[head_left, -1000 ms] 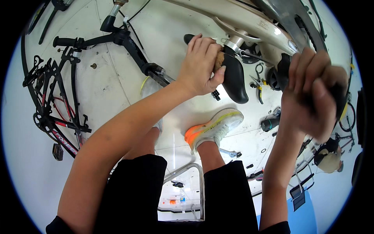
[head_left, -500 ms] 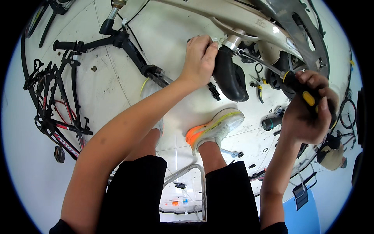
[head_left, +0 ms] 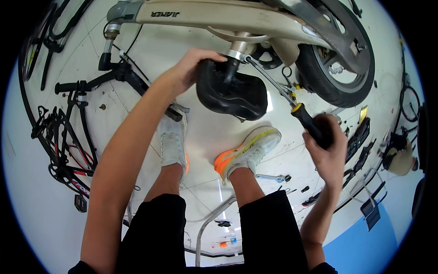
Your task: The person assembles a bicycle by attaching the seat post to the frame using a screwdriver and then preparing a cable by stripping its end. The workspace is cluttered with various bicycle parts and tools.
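Observation:
A beige bicycle frame [head_left: 200,18] lies across the upper part of the view. From it a short seat post [head_left: 239,44] leads to a black saddle [head_left: 228,98], whose underside shows. My left hand [head_left: 189,68] is closed round the saddle's left edge, its thumb on the rim near the post. In my right hand [head_left: 329,148] is a screwdriver [head_left: 308,121] with a black and yellow handle. Its shaft slants up left to the silver seat clamp [head_left: 236,55], the tip at the clamp's right side. Whether the tip sits in anything cannot be made out.
A wheel with a black tyre [head_left: 340,93] is at the upper right. A black folding handlebar stem [head_left: 132,77] and a black frame [head_left: 57,132] stand to the left. An adjustable wrench [head_left: 273,177] lies beside my right shoe [head_left: 248,153]. A person [head_left: 401,155] crouches far right.
The saddle has turned so its underside shows, and it appears farther left. My left hand has shifted left with it. The right hand and screwdriver have moved down and left, the tip staying by the clamp.

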A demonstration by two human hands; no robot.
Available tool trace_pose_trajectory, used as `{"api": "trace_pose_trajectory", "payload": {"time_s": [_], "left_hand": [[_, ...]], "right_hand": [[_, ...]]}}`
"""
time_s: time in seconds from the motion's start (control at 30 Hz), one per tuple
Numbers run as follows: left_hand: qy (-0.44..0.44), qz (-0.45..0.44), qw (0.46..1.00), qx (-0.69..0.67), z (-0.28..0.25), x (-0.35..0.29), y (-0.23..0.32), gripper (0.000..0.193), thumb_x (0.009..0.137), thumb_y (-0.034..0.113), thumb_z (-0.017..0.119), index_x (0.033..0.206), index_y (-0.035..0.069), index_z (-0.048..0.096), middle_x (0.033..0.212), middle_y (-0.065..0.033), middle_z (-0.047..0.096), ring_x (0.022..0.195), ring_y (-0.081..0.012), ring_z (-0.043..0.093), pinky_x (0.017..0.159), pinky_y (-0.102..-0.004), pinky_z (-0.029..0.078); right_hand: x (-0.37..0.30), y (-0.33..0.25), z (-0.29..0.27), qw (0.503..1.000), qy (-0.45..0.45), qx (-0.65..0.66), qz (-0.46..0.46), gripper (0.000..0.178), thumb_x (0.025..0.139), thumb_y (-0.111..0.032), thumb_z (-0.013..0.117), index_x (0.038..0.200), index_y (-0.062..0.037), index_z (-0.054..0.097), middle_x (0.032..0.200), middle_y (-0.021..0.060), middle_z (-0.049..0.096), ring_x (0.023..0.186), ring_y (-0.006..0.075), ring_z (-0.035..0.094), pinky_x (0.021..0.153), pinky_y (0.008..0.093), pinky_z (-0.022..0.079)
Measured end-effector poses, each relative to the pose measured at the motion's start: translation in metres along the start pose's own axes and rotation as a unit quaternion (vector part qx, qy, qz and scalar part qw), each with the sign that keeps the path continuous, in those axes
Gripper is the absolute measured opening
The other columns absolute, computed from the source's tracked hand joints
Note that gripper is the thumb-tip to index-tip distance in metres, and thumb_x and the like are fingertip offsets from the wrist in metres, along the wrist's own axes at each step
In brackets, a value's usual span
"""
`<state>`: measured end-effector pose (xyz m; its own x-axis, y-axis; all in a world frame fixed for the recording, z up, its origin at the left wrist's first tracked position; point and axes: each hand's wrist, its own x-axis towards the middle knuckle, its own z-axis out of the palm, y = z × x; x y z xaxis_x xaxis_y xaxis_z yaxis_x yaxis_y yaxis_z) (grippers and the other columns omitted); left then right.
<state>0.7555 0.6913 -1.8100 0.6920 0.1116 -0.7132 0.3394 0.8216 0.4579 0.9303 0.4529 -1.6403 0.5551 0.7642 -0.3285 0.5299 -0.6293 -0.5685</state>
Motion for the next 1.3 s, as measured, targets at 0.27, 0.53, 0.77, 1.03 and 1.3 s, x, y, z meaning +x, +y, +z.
{"api": "trace_pose_trajectory", "payload": {"time_s": [0.27,0.53,0.77,1.03,1.3], "left_hand": [[-0.029,-0.056,0.989,0.131,0.035,0.018,0.017,0.054,0.071,0.020,0.070,0.116,-0.007,0.059,0.101,-0.0151,0.066,0.091,-0.0214,0.064,0.088,-0.0314,0.050],[0.012,-0.038,0.992,0.119,0.060,0.014,0.007,0.042,0.073,0.023,0.067,0.107,-0.002,0.062,0.093,-0.0101,0.066,0.085,-0.0180,0.063,0.082,-0.0289,0.048],[-0.027,-0.046,0.996,0.076,0.048,0.027,-0.003,0.050,0.075,0.017,0.057,0.119,-0.006,0.056,0.096,-0.0137,0.066,0.085,-0.0205,0.065,0.082,-0.0325,0.053],[-0.017,-0.053,0.996,0.076,0.060,0.030,0.013,0.047,0.077,0.019,0.057,0.118,-0.004,0.057,0.098,-0.0136,0.066,0.085,-0.0213,0.066,0.083,-0.0323,0.054],[0.188,0.249,0.850,0.424,0.185,0.030,0.004,0.029,0.083,0.013,0.065,0.108,-0.002,0.062,0.096,-0.0060,0.063,0.090,-0.0131,0.058,0.080,-0.0255,0.045]], "right_hand": [[-0.006,0.041,0.004,0.995,0.016,0.099,0.028,0.039,0.076,-0.007,0.070,0.113,0.0032,0.064,0.068,0.0097,0.060,0.057,0.0093,0.051,0.056,0.0236,0.043],[-0.001,0.044,-0.002,0.999,-0.033,0.036,0.019,0.040,0.074,-0.008,0.069,0.114,0.0003,0.065,0.074,0.0163,0.065,0.056,0.0166,0.056,0.056,0.0275,0.046],[0.008,0.047,-0.007,0.997,-0.044,0.056,0.023,0.040,0.074,-0.007,0.068,0.113,0.0015,0.065,0.069,0.0170,0.062,0.053,0.0160,0.054,0.055,0.0272,0.046],[0.012,0.064,-0.024,0.997,-0.016,0.015,0.074,0.038,0.074,-0.012,0.068,0.109,0.0027,0.065,0.070,0.0234,0.060,0.056,0.0267,0.058,0.061,0.0321,0.047],[0.044,0.210,-0.027,0.992,-0.042,0.093,0.076,0.040,0.078,-0.025,0.065,0.105,0.0039,0.062,0.071,0.0177,0.060,0.060,0.0256,0.055,0.061,0.0342,0.045]]}}
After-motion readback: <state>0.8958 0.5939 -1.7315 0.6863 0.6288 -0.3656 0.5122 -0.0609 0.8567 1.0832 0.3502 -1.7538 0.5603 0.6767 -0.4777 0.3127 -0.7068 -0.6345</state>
